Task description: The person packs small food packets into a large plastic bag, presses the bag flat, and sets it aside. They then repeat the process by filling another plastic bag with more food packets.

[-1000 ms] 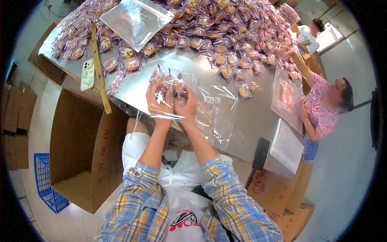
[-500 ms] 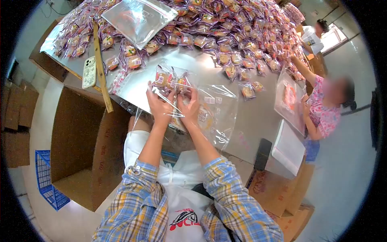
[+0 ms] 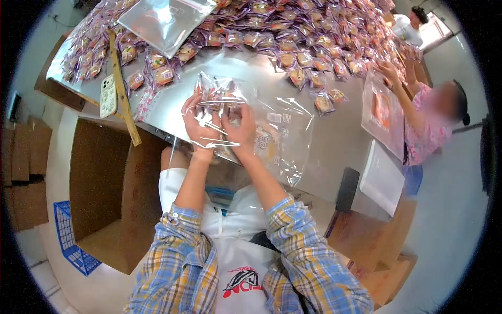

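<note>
Both my hands are inside a large clear plastic bag (image 3: 293, 141) with printing on its right part. My left hand (image 3: 201, 125) curls around the left side of some small wrapped pastries (image 3: 222, 97). From the right, my right hand (image 3: 240, 128) closes on the same group. The pastries stand pressed together between my hands, over the near part of the metal table (image 3: 321, 157). Glare and folds of the bag partly hide my fingertips and the packets, so I cannot count them.
A large heap of wrapped pastries (image 3: 308, 36) covers the table's far side. At left lie a wooden strip (image 3: 121, 89) and a phone (image 3: 108, 97); below stands an open carton (image 3: 99, 183). Stacked clear bags (image 3: 384, 175) are at right, near a co-worker (image 3: 431, 120) holding a bag.
My hands have moved slightly left and drawn the pastries closer together inside the bag. The co-worker's arms have shifted near the heap and their own bag. The view has moved slightly.
</note>
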`<state>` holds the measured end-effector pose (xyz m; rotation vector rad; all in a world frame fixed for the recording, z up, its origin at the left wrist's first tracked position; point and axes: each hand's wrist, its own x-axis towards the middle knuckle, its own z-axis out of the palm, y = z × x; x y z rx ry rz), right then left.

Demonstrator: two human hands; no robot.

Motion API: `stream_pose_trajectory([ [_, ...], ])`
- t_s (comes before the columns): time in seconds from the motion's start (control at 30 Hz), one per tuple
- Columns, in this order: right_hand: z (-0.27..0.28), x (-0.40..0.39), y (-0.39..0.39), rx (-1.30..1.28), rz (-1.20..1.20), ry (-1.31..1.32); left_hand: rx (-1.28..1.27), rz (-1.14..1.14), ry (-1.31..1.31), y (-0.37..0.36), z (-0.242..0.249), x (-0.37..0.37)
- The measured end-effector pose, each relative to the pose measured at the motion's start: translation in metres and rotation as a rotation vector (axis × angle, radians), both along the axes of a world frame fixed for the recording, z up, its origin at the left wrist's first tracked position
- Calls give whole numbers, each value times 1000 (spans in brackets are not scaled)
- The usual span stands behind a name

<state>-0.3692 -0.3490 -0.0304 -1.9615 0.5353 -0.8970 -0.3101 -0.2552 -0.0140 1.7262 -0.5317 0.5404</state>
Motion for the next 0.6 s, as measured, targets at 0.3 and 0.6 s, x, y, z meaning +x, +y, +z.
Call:
stream_pose_trajectory([
  [0.3, 4, 1, 6, -188, -62, 155, -149, 111, 192, -12, 3, 6],
  [0.6, 11, 6, 11, 3, -146, 137, 62, 18, -159, 7, 6, 10],
])
